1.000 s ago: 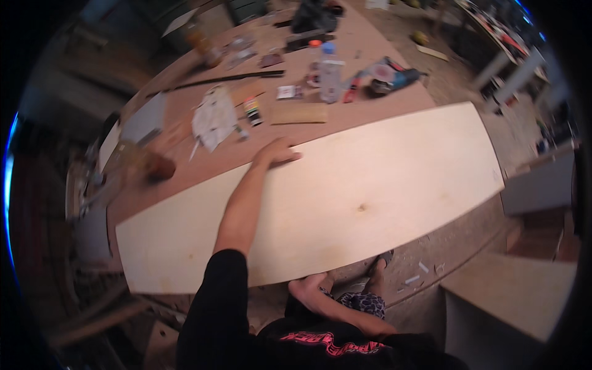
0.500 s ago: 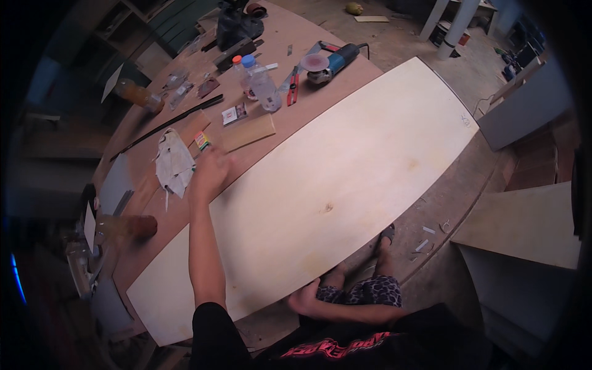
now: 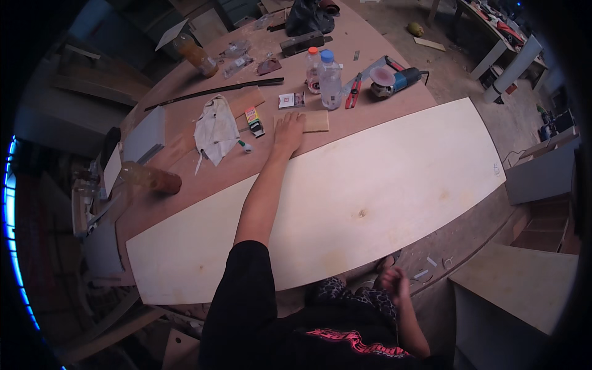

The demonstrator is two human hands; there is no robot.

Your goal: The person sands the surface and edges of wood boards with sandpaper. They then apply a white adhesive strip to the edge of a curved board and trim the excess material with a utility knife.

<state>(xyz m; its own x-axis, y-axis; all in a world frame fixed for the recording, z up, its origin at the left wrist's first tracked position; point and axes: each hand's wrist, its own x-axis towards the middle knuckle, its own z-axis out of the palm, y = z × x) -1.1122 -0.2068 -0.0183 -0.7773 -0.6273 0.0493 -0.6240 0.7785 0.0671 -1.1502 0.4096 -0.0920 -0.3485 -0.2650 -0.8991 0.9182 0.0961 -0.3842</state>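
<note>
My left hand [image 3: 288, 132] lies with outstretched fingers over the left part of a small flat wooden strip [image 3: 317, 121]. Just left of it are a small yellow, red and green box [image 3: 253, 121] and a tiny white tube with a green cap [image 3: 245, 147]. Under my left forearm stretches a large pale plywood panel [image 3: 382, 179] with curved ends, lying along the table's near side. Past the panel's near edge, my right hand [image 3: 396, 283] is raised in front of my legs, fingers loosely bent and apart, holding nothing visible.
A white cloth [image 3: 216, 131] lies on the table [image 3: 179, 114] left of the box. Beyond the strip stand a blue-capped bottle [image 3: 330, 83] and an orange-capped one [image 3: 313, 71]. An angle grinder [image 3: 394, 83] lies beside a red cutter [image 3: 353, 91]. A cabinet-like piece [image 3: 518, 283] stands at right.
My left hand has moved from beside the box onto the wooden strip. My right hand has left the panel's near edge and come up at the right. The view has shifted.
</note>
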